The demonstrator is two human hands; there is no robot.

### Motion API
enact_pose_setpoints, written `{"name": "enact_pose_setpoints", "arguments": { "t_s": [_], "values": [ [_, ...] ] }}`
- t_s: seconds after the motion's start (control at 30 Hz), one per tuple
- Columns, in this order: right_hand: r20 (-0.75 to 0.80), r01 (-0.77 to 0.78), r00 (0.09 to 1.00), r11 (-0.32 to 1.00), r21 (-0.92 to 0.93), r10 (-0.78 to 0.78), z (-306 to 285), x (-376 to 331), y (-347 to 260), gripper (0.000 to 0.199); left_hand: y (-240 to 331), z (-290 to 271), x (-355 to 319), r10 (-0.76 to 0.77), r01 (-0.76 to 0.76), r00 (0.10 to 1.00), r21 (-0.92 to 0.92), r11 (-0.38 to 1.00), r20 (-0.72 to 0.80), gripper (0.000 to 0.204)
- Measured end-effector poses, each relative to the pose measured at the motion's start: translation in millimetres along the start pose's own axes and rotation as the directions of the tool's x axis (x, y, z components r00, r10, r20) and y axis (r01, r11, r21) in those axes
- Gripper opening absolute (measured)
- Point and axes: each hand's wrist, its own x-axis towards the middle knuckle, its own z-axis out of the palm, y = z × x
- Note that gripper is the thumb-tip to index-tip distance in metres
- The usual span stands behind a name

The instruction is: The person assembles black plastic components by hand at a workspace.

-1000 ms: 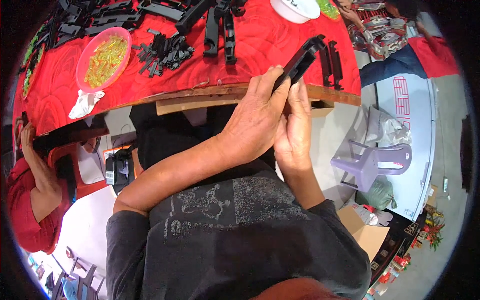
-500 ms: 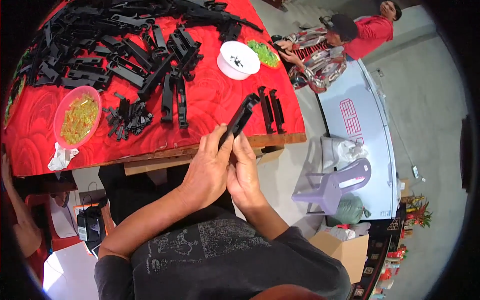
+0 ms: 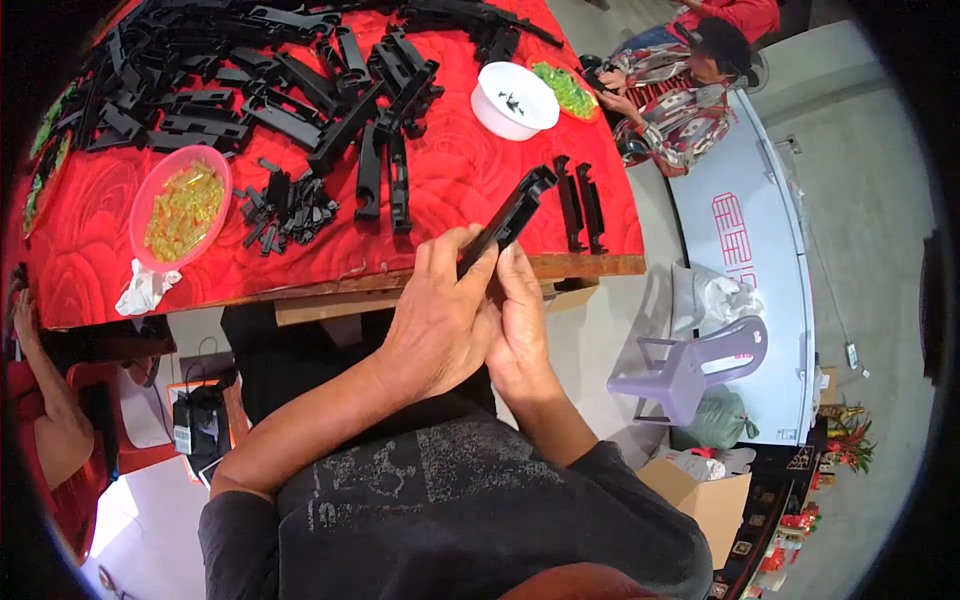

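A long, narrow black plastic part (image 3: 517, 208) slants up and away from my hands, just over the table's near edge. My left hand (image 3: 440, 305) is closed round its lower end. Close against it, my right hand (image 3: 522, 325) has its fingertips pressed to the part's underside; anything small between them is hidden. Two similar black parts (image 3: 580, 205) lie side by side on the red cloth, right of the held one. To the left sit a pile of small black pieces (image 3: 290, 212) and a pink bowl (image 3: 137, 235) of yellow translucent pieces.
Many black plastic parts (image 3: 290, 125) are heaped across the far left of the table. A white bowl (image 3: 485, 110) with small dark pieces stands beside a dish of green pieces (image 3: 565, 88). Crumpled tissue (image 3: 148, 288) lies near the edge. A purple chair (image 3: 685, 380) and another person (image 3: 690, 100) are at right.
The view has shifted, so the table and its things appear farther right and slightly higher. Both my hands keep their hold on the black part, with little change in grip.
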Motion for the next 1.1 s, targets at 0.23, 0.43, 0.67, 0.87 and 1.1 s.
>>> {"name": "enact_pose_setpoints", "arguments": {
  "t_s": [0.23,0.43,0.67,0.87,1.1],
  "values": [
    [0.05,0.03,0.998,0.999,0.03,-0.032,-1.8,-1.3,-0.9,0.028,3.5,-1.1,3.7,-0.043,0.044,0.999,0.062,0.997,-0.019,0.047],
    [0.012,0.014,1.0,0.999,0.044,-0.014,3.3,-2.7,-4.1,0.031,1.2,5.6,3.5,-0.002,0.004,0.999,0.054,0.999,-0.033,0.054],
    [0.033,0.015,0.999,0.998,0.055,-0.016,2.7,-4.6,-1.4,0.031,1.3,6.7,-1.7,-0.019,0.019,1.0,0.065,0.998,0.006,0.061],
    [0.039,0.011,0.999,0.997,0.073,-0.014,-0.7,-5.7,0.4,0.031,-1.3,8.5,-3.9,0.029,-0.025,0.999,0.102,0.994,-0.041,0.058],
    [0.044,-0.022,0.999,0.997,0.067,0.019,-6.1,-5.4,1.5,0.031,-5.6,9.3,-7.8,0.042,-0.039,0.999,0.131,0.991,-0.019,0.057]
  ]
}}
